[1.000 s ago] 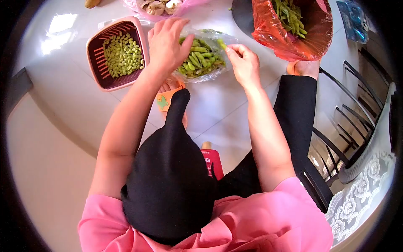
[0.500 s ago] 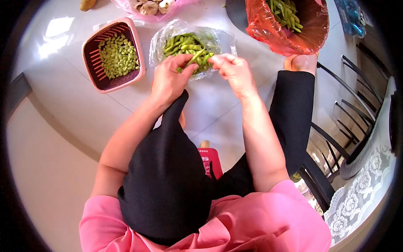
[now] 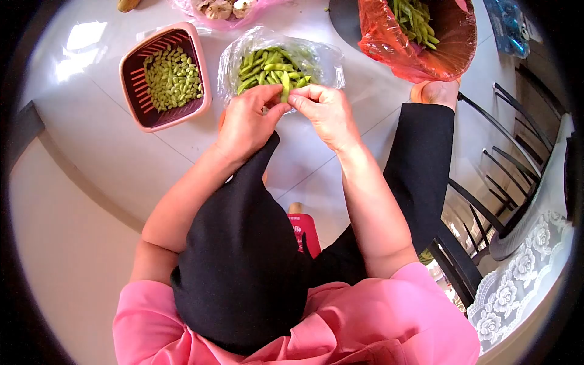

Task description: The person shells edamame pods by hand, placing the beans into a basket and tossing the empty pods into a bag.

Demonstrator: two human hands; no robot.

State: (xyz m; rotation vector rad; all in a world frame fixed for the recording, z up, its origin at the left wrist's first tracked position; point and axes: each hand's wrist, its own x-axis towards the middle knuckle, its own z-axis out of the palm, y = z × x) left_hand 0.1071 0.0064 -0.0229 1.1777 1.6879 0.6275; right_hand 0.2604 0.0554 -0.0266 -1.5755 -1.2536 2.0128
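Observation:
A green soybean pod [image 3: 285, 87] stands upright between my two hands. My left hand [image 3: 249, 120] pinches it near its lower end between thumb and fingers. From the other side, my right hand [image 3: 328, 114] has its thumb and fingertips closed on the same pod. Just beyond my fingers, a clear plastic bag [image 3: 327, 59] lies spread on the floor with a heap of green pods [image 3: 258, 66] in it. To the left, a pink and dark-red slotted basket [image 3: 202, 82] holds many loose shelled beans [image 3: 173, 82].
At the upper right is a bin lined with a red bag [image 3: 389, 59], with pods or shells [image 3: 417, 27] inside. Garlic [image 3: 219, 9] lies in a pink bag at the top. Dark chair legs [image 3: 486, 201] and a lace cloth [image 3: 517, 277] are on the right.
My right hand has moved left and down to meet my left hand, and its fingers now touch the pod. The pod has turned from slanted to nearly upright.

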